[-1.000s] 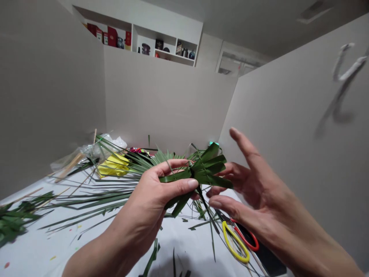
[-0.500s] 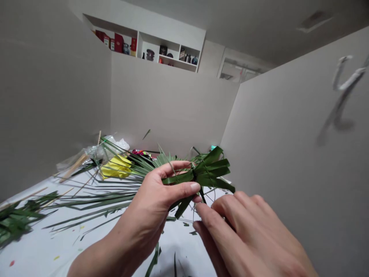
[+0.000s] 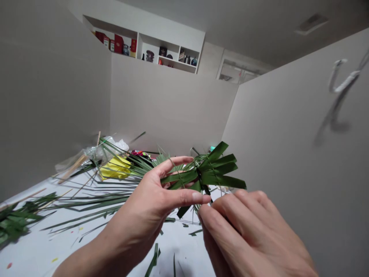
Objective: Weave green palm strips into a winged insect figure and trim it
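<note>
My left hand [image 3: 157,200] grips a bundle of folded green palm-leaf strips [image 3: 215,171] between thumb and fingers, held up over the white table [image 3: 57,246]. The flat ends of the strips fan out to the right. My right hand [image 3: 245,234] is closed just below the bundle, its fingertips pinching the thin strands that hang from the bundle's tied middle. What exactly those fingertips hold is partly hidden.
Long palm leaves [image 3: 95,200] and cut scraps lie across the table. A yellow object [image 3: 115,167] and a clear plastic bag [image 3: 83,156] sit at the back left. Grey partition walls close in on three sides. A shelf [image 3: 150,50] with boxes and jars hangs high behind.
My right hand went from open beside the bundle to closed beneath it, pinching the hanging strands. The scissors on the table are now hidden. The bundle rose slightly.
</note>
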`<act>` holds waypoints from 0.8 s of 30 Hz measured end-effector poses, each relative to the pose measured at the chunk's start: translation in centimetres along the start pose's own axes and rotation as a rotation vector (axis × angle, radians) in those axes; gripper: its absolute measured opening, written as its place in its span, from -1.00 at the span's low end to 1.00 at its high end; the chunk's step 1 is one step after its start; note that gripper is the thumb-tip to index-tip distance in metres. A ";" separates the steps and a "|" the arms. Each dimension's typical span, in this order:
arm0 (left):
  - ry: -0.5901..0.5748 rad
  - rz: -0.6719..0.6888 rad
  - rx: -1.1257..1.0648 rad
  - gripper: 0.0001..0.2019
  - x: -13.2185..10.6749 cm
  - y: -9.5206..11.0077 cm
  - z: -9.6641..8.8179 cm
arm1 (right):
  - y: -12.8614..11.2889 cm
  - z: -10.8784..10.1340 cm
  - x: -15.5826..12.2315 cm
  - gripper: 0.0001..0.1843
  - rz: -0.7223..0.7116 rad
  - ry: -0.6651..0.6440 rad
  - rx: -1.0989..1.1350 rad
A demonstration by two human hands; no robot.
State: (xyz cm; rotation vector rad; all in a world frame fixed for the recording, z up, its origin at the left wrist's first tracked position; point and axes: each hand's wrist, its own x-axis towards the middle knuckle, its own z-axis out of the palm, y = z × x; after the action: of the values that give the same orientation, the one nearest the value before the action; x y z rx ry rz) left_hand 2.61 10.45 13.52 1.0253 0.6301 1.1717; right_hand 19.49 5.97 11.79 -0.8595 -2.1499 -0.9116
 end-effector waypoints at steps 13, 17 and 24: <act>-0.049 0.019 -0.010 -0.33 0.1 0.3 -0.2 | 1.4 -0.9 -0.3 -0.78 -0.056 -0.080 0.070; -0.045 0.000 0.017 -0.34 0.1 0.2 -0.3 | 2.0 -1.4 -0.4 -0.79 -0.073 -0.115 0.063; -0.060 0.011 -0.049 -0.51 0.1 0.3 -0.4 | 1.0 -1.0 0.6 -0.55 0.083 0.063 -0.035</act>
State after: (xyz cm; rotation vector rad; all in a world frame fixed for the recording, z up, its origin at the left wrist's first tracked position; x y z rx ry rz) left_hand 2.22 10.68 13.61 1.0196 0.5468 1.1565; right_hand 20.16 5.95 13.12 -0.9178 -2.0349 -0.9246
